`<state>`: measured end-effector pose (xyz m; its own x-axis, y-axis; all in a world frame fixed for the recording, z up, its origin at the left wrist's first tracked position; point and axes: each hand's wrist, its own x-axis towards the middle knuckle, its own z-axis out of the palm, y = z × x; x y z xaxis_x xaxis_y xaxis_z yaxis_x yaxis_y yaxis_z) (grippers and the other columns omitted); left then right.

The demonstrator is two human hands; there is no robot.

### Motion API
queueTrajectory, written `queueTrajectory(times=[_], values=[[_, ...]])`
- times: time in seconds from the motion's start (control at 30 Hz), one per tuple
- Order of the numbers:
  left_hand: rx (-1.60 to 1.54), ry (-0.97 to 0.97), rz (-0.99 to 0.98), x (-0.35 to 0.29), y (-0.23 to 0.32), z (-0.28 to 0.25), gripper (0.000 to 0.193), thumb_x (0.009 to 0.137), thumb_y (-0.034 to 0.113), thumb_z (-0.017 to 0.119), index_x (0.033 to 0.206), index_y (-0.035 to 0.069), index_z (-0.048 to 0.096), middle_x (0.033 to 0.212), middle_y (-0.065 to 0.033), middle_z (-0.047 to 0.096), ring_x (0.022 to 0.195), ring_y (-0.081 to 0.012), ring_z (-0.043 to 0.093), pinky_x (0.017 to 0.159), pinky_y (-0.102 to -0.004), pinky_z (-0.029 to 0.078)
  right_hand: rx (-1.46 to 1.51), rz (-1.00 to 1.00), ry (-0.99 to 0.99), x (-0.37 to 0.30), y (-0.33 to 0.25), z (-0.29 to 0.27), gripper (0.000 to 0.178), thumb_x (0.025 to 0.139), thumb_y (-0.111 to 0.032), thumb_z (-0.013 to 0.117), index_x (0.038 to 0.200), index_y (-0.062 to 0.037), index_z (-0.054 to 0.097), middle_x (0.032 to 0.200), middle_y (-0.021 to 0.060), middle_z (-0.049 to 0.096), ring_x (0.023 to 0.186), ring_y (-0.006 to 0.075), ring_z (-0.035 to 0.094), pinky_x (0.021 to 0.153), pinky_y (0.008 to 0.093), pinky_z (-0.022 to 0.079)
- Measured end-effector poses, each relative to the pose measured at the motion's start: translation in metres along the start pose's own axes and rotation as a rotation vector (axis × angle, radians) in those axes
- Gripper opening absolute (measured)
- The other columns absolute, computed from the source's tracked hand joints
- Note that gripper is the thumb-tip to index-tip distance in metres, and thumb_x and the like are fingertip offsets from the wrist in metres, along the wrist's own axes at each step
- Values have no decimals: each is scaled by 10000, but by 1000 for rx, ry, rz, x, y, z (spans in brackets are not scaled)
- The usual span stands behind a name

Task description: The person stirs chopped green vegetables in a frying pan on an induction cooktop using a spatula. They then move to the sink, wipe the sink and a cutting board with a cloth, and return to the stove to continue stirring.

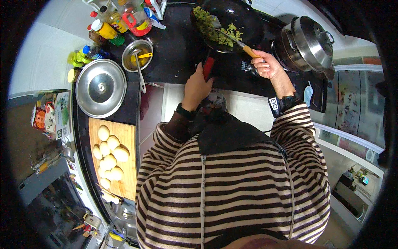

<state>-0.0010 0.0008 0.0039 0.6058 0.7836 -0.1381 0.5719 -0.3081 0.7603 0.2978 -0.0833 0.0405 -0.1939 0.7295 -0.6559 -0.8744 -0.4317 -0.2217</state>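
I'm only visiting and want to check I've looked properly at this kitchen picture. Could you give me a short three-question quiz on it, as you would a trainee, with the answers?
1. Multiple choice: what does the right hand hold?
a) a bottle
b) a wooden-handled spatula
c) a pot lid

2. True or false: the pale round pieces lie on a wooden board.

3. Fill in the colour: the left hand has its fingers around a ____ handle.

Key:
1. b; it reaches into the dark wok with chopped green and yellow food.
2. True.
3. Red.
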Motion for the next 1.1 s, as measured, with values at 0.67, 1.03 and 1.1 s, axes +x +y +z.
queueTrajectory(times=[0.67, 1.03, 1.1], values=[[44, 45, 28, 0, -2, 2, 732, 781, 253, 697, 1375, -13, 365, 989, -271, 645, 904, -448, 622, 771, -495, 507, -1712, -1258, 892, -42, 29, 8, 546, 818, -163, 652, 1330, -301, 520, 994, 126, 691, 789, 294, 674, 712, 367, 530], [26, 43, 36, 0, -3, 3, 732, 774, 249, 703, 1373, -6, 367, 983, -272, 643, 912, -446, 618, 776, -495, 503, -1073, -615, 861, -35, 12, 6, 470, 861, -224, 662, 1313, -142, 562, 757, -3, 615, 535, 67, 465, 510, 224, 390], [27, 36, 18, 0, -2, 1, 734, 773, 249, 703, 1375, -4, 366, 986, -271, 642, 910, -445, 618, 777, -494, 502, -1109, -733, 824, -26, 11, -3, 471, 862, -241, 660, 1313, -146, 562, 752, -2, 610, 527, 63, 457, 504, 220, 384]])
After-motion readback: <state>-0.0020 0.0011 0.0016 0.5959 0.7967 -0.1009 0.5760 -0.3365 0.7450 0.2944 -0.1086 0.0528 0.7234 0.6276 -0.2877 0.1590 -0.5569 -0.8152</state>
